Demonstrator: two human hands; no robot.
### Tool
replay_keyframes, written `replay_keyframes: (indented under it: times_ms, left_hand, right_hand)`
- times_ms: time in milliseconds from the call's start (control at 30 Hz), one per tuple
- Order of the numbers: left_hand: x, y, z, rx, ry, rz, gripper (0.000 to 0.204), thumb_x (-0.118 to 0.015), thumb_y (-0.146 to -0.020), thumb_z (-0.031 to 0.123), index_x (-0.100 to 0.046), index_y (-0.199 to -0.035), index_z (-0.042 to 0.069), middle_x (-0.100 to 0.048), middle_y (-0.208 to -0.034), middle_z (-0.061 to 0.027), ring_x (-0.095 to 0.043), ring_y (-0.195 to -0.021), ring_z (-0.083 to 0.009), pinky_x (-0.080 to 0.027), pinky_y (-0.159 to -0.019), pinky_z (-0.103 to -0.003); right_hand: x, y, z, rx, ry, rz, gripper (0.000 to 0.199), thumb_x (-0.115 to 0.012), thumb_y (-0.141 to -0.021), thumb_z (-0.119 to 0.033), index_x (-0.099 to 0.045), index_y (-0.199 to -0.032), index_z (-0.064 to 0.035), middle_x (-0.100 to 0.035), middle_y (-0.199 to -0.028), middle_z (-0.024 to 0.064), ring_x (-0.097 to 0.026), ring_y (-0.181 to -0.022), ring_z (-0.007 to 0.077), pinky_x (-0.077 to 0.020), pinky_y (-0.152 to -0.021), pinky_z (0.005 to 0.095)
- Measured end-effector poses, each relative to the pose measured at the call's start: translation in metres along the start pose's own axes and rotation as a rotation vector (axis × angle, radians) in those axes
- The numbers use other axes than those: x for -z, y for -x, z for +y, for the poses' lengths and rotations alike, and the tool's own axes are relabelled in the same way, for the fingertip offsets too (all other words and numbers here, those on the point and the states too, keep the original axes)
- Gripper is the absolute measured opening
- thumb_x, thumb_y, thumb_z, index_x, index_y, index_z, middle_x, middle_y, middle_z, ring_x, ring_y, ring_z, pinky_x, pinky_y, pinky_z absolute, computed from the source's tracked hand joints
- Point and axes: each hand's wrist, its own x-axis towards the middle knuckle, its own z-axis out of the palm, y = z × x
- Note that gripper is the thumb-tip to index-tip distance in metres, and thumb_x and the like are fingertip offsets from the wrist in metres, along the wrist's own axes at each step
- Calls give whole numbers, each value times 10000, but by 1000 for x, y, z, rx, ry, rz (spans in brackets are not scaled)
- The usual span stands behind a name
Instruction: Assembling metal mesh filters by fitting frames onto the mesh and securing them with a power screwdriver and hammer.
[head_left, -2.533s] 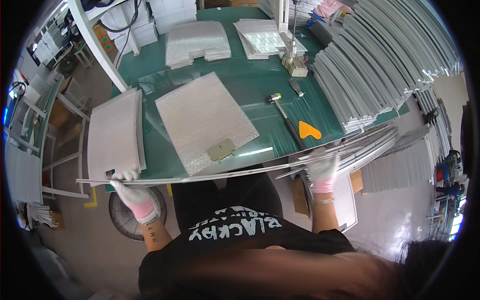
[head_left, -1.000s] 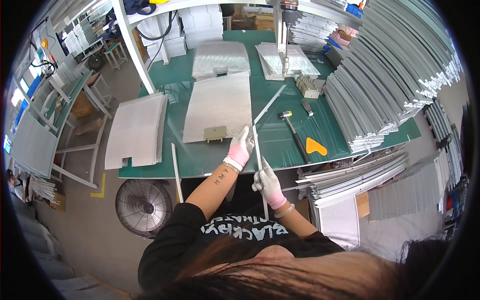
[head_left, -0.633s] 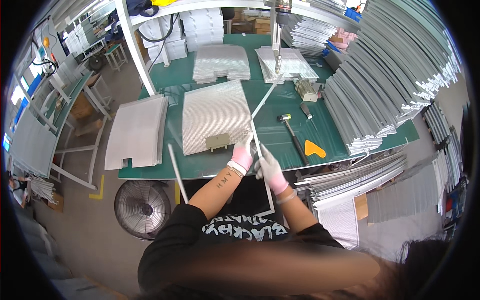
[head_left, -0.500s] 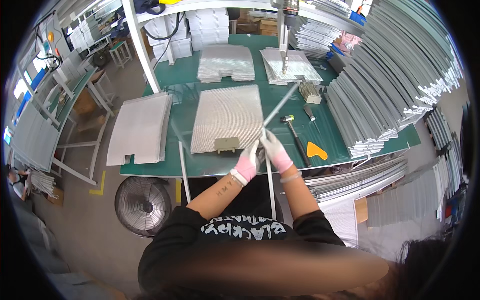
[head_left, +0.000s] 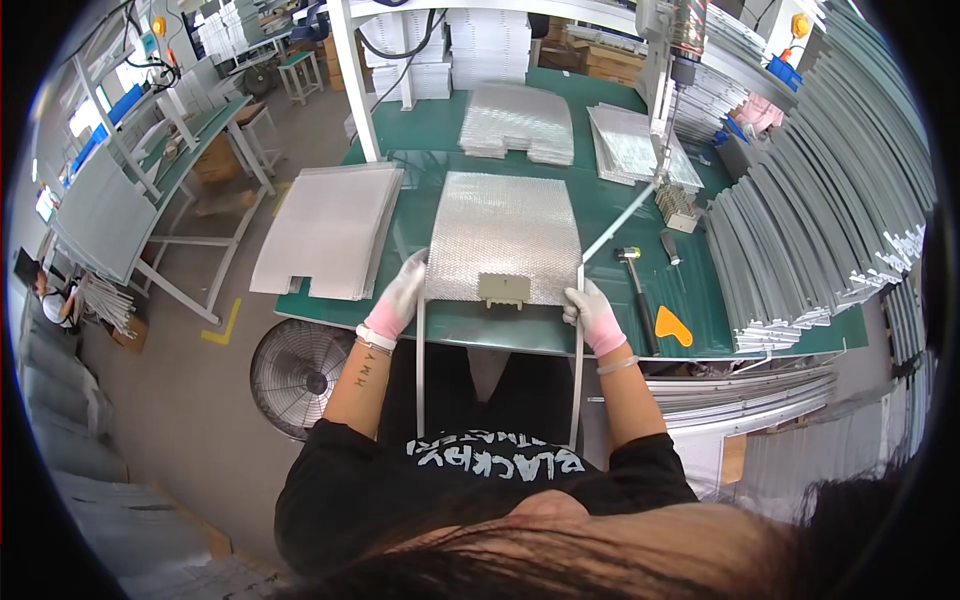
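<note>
Beside the mesh panel (head_left: 505, 225), we grasp the left metal strip (head_left: 420, 375) in our left hand (head_left: 399, 298) and the right metal strip (head_left: 578, 385) in our right hand (head_left: 594, 316). Side alignment appears underway; the panel's far edge is unframed, the angled strip (head_left: 620, 222) open.

Sheet (head_left: 503, 225): silvery mesh, approx. rect., lying flat, near end betw. L strip (head_left: 420, 370) & R strip (head_left: 578, 370). Both thin, pale, near lengths roughly parallel; L straight, far end just beside sheet's edge; R w/ far section angled fwd & to R.
</note>
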Motion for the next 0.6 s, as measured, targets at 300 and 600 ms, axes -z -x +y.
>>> replay_keyframes:
  times_ms: [300,600]
  left_hand:
    - [-36,20,21,-30,415,192,566,-560,-911,-6,-352,-1435,41,-601,-1172,-51,-614,-897,-84,-527,-732,-220]
    - [-47,43,61,-140,153,249,574,-549,-911,-28,-331,-1442,-18,-552,-1187,-47,-568,-980,-79,-548,-797,-240]
  right_hand:
    - [-10,36,-9,116,-40,-5,162,-535,-946,-104,-448,-1076,-60,-417,-770,-6,-391,-584,89,-361,-527,254]
    - [-32,64,-26,301,95,15,215,-540,-955,-95,-435,-1120,-8,-457,-756,12,-429,-585,91,-400,-545,256]
